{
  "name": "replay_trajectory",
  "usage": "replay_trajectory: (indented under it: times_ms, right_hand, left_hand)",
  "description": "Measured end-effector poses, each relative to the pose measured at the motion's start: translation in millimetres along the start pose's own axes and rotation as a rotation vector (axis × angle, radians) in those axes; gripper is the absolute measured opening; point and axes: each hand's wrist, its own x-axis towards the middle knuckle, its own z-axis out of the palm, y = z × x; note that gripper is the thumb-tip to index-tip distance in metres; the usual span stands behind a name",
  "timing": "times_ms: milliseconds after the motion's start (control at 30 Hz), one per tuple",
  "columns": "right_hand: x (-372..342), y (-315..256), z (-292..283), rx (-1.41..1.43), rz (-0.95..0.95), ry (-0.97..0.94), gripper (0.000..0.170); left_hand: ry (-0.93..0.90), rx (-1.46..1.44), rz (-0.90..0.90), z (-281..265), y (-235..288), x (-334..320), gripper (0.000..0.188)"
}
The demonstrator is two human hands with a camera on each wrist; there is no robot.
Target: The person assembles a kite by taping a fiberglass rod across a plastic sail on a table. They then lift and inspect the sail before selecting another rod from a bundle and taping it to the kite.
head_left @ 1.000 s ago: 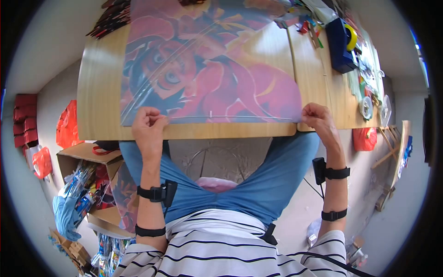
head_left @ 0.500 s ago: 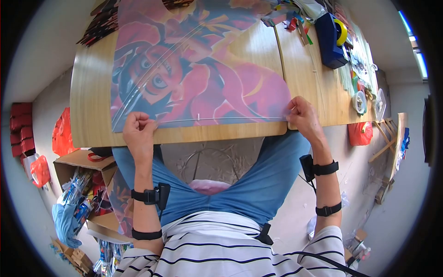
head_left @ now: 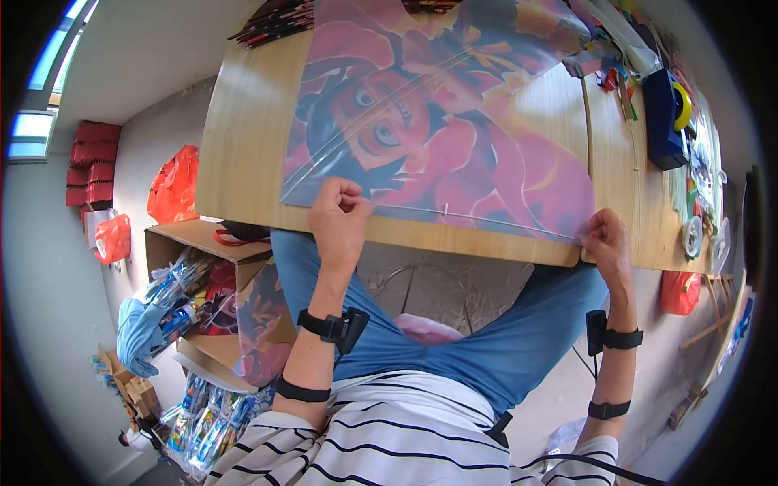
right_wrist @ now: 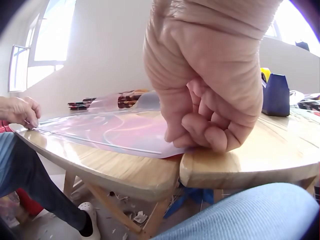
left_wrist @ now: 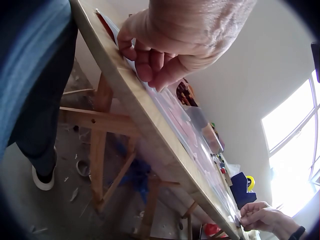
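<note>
A printed pink sheet (head_left: 462, 146) lies on the wooden table, with a thin white rod (head_left: 494, 216) along its near edge and a small white piece (head_left: 445, 209) at the rod's middle. At the rod's left end the left hand (head_left: 339, 231) pinches thumb against fingers at the sheet's edge. The right hand (head_left: 609, 247) pinches the sheet's right corner, just past the rod's other end. In the right wrist view, the right hand's fingers (right_wrist: 202, 132) are curled low over the corner of the sheet (right_wrist: 125, 130). Close up, the left hand (left_wrist: 175, 40) has its fingertips at the edge.
A blue tape dispenser (head_left: 666, 121) with yellow tape stands at the right, near small plastic containers (head_left: 691, 236). Dark sticks (head_left: 271, 23) lie at the back left. Below the table's left side stands an open cardboard box (head_left: 182, 235). A seam (head_left: 588, 121) divides the table.
The head view has turned, so the table and both hands appear farther right and tilted. Both hands keep their places at the sheet's near edge.
</note>
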Motion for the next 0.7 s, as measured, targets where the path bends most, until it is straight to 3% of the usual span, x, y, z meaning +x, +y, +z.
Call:
replay_trajectory:
  times_ms: [700]
  right_hand:
    - [-4, -3, 5, 0.026, -0.008, 0.007, 0.02]
  left_hand:
    - [0.013, 0.148, 0.028, 4, 5, 6, 0.022]
